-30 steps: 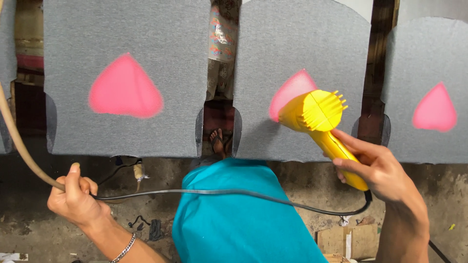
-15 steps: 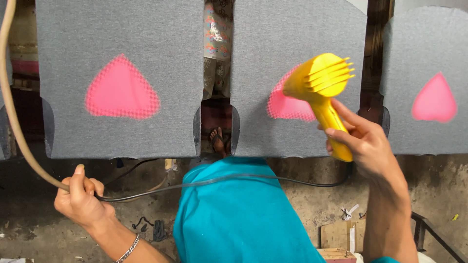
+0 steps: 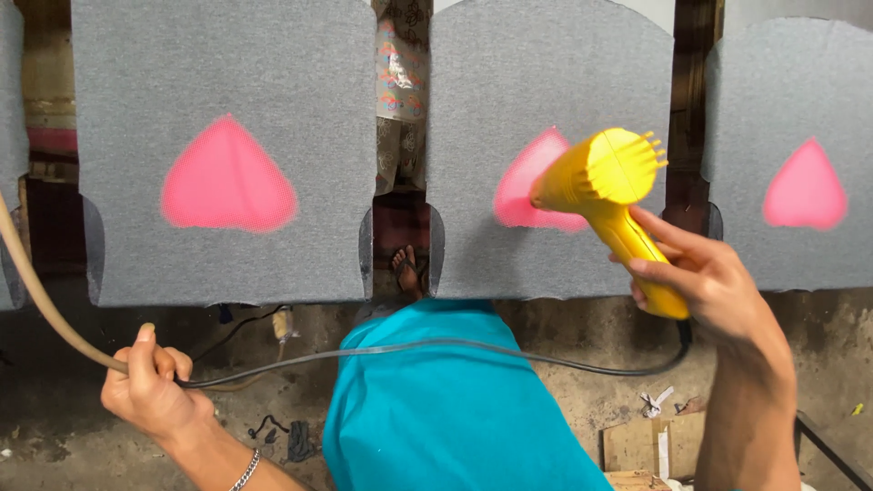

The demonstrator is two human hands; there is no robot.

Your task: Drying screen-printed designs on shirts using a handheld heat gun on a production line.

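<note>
Yellow hair dryer (image 3: 611,195) is raised before the middle grey fabric panel (image 3: 546,109), nozzle directed at its pink heart-shaped patch (image 3: 527,182). Right hand (image 3: 705,282) has fingers wrapped around the dryer's handle. Left hand (image 3: 150,386), fist closed, grips the black power cord (image 3: 436,346) and a tan hose (image 3: 36,291).

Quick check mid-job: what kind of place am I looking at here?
Probably a small fabric-printing workshop. Grey fabric panels hang in a row, each with a pink printed shape. The right hand aims a yellow dryer at one; the floor is bare and littered.
</note>
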